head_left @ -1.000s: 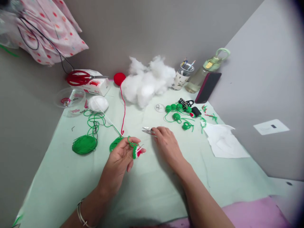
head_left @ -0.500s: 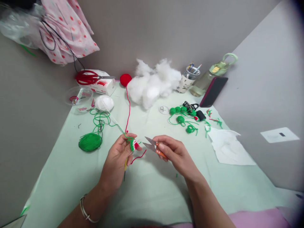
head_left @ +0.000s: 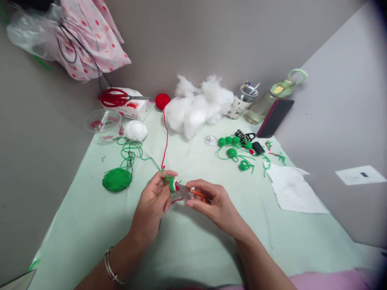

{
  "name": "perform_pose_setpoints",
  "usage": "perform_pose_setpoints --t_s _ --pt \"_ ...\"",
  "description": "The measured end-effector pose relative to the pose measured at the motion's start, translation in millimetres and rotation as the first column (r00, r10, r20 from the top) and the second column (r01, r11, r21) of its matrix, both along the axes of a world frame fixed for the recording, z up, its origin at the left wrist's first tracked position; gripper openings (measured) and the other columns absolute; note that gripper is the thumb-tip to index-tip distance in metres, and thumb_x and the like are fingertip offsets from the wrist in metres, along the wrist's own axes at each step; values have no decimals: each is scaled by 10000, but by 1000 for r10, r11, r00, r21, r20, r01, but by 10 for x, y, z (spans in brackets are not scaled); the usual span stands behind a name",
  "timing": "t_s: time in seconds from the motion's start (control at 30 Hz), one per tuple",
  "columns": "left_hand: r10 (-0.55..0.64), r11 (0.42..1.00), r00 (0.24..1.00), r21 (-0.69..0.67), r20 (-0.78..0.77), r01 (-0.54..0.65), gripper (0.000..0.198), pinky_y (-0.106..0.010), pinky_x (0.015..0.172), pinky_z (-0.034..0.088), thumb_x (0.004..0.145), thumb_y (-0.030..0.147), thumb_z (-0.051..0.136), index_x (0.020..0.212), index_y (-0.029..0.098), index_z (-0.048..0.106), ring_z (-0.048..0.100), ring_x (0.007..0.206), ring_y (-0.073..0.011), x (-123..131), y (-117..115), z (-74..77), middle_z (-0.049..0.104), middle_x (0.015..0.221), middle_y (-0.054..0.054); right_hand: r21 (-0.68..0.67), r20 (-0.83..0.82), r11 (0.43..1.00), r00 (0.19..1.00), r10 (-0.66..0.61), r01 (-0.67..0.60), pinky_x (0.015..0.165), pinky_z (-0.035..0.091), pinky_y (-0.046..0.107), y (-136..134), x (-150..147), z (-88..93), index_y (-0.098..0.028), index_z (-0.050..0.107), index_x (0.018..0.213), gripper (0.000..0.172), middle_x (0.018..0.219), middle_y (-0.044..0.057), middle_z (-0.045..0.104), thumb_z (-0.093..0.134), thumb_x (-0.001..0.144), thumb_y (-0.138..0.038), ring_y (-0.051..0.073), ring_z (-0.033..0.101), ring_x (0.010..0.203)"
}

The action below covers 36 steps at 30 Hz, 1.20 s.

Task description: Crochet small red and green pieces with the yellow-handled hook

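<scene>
The right hand, gripping the snips, has closed the gap. The blades now reach the crochet piece pinched in the left hand, over the worktop's middle, with its red tail beside them.

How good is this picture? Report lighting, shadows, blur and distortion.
Head view: soft, even light, no glare; faint shadows under the left hand and right hand on the green cloth; the crochet piece and snips look slightly soft; wide-angle lens splays the cloth's edges; right corners darken.
</scene>
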<state>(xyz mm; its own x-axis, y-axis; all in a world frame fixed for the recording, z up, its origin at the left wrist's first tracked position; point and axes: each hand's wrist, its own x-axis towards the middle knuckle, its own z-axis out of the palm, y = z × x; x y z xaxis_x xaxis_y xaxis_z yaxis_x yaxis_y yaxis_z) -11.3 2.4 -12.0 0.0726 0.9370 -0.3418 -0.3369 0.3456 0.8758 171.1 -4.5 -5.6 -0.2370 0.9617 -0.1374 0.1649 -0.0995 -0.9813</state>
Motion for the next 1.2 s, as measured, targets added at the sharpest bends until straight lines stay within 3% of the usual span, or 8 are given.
perform_pose_setpoints --t_s 0.27,0.83,1.07,1.2 --pt "-26 1000 1000 -10 -8 25 259 -180 456 268 876 307 743 1096 196 665 311 475 -34 15 -10 -8 543 756 67 15 26 1000 1000 10 -10 644 421 269 -8 4 -15 -235 799 1061 307 854 1 731 841 850 -454 135 549 696" --pt "-88 996 996 -1 12 88 246 -169 464 272 914 302 718 1124 194 651 317 500 -42 13 -35 2 552 734 70 52 42 998 999 28 -30 594 367 263 -9 13 20 -189 802 967 266 725 -8 656 775 905 -446 114 436 616" --pt "-125 990 989 -62 78 130 321 -183 473 290 860 357 806 1093 204 648 497 604 -74 11 -18 59 653 845 12 35 -188 981 966 -179 189 539 310 242 16 62 15 -212 708 964 398 646 -65 504 873 784 -527 99 378 576" --pt "-214 972 966 -62 145 225 420 -173 443 262 820 431 866 1108 216 647 518 614 -86 5 11 71 615 795 27 5 -174 987 972 -156 159 518 270 247 11 65 29 -201 728 879 346 590 -83 415 894 775 -486 87 304 543"
